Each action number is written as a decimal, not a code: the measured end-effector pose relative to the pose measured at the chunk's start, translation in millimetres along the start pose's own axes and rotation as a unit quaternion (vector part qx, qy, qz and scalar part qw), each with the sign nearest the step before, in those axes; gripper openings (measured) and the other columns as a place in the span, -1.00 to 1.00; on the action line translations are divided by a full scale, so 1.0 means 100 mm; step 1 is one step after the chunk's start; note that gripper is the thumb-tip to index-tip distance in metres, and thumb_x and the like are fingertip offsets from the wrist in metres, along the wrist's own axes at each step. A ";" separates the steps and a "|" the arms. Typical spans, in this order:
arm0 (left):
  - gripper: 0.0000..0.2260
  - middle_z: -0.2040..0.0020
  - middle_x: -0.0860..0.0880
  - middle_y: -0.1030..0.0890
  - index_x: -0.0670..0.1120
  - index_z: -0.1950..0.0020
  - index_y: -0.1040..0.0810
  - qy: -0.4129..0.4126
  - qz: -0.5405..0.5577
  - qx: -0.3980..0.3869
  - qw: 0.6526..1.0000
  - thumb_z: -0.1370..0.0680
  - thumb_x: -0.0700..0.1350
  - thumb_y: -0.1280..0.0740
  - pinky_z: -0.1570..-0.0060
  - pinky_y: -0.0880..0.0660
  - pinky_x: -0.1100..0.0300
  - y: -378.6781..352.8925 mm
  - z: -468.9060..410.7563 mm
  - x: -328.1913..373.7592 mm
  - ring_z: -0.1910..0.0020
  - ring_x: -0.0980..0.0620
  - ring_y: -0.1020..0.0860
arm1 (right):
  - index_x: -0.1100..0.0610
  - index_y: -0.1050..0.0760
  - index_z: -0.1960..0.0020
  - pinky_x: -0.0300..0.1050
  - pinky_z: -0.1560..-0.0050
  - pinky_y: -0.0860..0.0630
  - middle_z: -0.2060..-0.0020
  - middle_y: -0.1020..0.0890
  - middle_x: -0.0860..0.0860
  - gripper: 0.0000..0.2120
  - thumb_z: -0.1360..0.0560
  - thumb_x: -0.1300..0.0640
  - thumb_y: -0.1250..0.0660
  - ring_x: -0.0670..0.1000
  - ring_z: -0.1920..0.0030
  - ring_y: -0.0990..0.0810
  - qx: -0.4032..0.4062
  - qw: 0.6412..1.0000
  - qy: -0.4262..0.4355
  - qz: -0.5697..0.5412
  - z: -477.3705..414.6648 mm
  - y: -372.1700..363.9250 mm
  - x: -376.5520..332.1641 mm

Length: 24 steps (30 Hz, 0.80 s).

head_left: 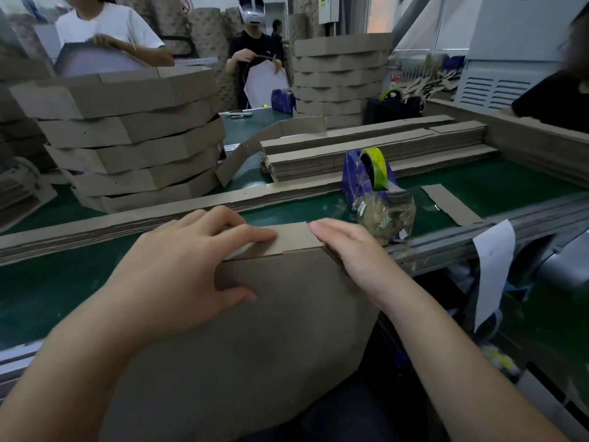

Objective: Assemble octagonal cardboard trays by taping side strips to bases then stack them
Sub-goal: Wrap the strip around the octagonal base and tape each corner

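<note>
Base (pixel 271 330) is held tilted, its lower part hanging off the belt (pixel 63 288) toward the body and its top edge raised at the belt's near side; this is judged to bring the rim up for taping. Strip (pixel 291 239) is folded along that top edge. Left hand (pixel 178 269) is spread, fingers laid flat on the strip, thumb pressed on the base face; nothing is pinched. Right hand (pixel 347 247) is held flat, fingers straight and together, pushed against the strip's right corner, judged to square the fold to the base edge. No tape is seen on the joint.

Bare belt is left open beside the left hand. On the right, room is tighter: bag (pixel 385 218) lies just beside the right hand and touches the dispenser (pixel 366 177), which is judged to be placed there for quick reach. Row of strips (pixel 95 228) runs across just beyond the fingers, limiting forward room. Farther off, a stack (pixel 134 138) of finished trays stands at left, a pile (pixel 350 151) of flat strips mid-belt, and a far stack (pixel 338 78) behind.
</note>
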State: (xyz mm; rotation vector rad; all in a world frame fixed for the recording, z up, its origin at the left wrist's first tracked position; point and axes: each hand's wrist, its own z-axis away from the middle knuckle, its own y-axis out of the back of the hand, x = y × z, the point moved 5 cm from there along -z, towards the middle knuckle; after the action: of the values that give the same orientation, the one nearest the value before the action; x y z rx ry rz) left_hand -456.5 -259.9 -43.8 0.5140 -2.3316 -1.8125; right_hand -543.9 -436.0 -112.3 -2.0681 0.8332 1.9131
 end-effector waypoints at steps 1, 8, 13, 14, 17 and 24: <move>-0.36 -0.24 0.16 -0.49 0.38 -0.42 -0.28 -0.015 -0.007 -0.005 1.000 -0.35 0.30 -0.35 0.13 -0.46 0.09 0.01 0.02 0.01 -0.14 0.01 -0.54 | -0.08 -0.65 0.06 -0.10 -0.08 -0.51 0.08 -0.70 -0.11 -0.76 -0.61 -0.07 -0.22 -0.12 -0.02 -0.64 -0.020 1.000 -0.012 -0.019 0.00 -0.04 0.01; -0.51 -0.24 0.23 -0.43 0.55 -0.39 -0.07 -0.066 0.012 -0.043 0.997 -0.44 0.42 0.13 0.07 -0.53 0.10 0.06 -0.07 0.14 -0.14 0.12 -0.50 | 0.07 -0.59 0.16 -0.07 0.10 -0.48 0.22 -0.61 0.13 -0.80 -0.59 0.09 -0.27 0.07 0.17 -0.58 -0.048 0.990 -0.011 -0.132 0.04 -0.14 -0.12; -0.54 -0.21 0.24 -0.38 0.62 -0.33 0.18 -0.083 0.007 -0.034 0.996 -0.42 0.43 0.24 0.14 -0.54 0.09 -0.02 -0.12 0.16 -0.12 0.16 -0.45 | 0.11 -0.59 0.22 -0.08 0.14 -0.47 0.25 -0.62 0.13 -0.81 -0.55 0.17 -0.30 0.08 0.19 -0.57 -0.014 0.984 -0.027 -0.176 0.03 -0.11 -0.09; -0.55 -0.21 0.23 -0.39 0.63 -0.33 0.17 -0.083 0.014 -0.035 0.996 -0.43 0.43 0.23 0.15 -0.54 0.07 -0.03 -0.13 0.16 -0.09 0.16 -0.45 | 0.11 -0.59 0.23 -0.11 0.18 -0.48 0.28 -0.62 0.11 -0.81 -0.54 0.17 -0.30 0.05 0.22 -0.57 -0.012 0.983 -0.029 -0.183 0.03 -0.12 -0.08; -0.56 -0.20 0.25 -0.38 0.65 -0.31 0.15 -0.078 0.026 -0.035 0.996 -0.43 0.44 0.23 0.16 -0.53 0.08 -0.04 -0.14 0.14 0.01 0.22 -0.38 | 0.10 -0.60 0.25 -0.17 0.25 -0.49 0.33 -0.63 0.06 -0.79 -0.54 0.16 -0.31 -0.01 0.29 -0.58 -0.007 0.982 -0.025 -0.188 0.02 -0.11 -0.05; -0.55 -0.15 0.24 -0.41 0.62 -0.34 0.11 -0.085 0.026 -0.009 0.996 -0.44 0.43 0.20 0.18 -0.51 0.13 -0.05 -0.15 0.16 -0.04 0.19 -0.45 | 0.05 -0.63 0.21 -0.10 0.11 -0.51 0.24 -0.66 0.06 -0.80 -0.50 0.01 -0.32 -0.01 0.17 -0.61 -0.022 0.989 -0.005 -0.144 -0.01 -0.14 -0.02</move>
State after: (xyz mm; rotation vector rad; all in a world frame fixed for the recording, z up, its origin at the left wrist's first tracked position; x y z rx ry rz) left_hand -465.2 -280.4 -45.9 0.3051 -2.4096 -1.9201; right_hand -535.7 -424.6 -113.4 -2.0696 0.4618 1.7964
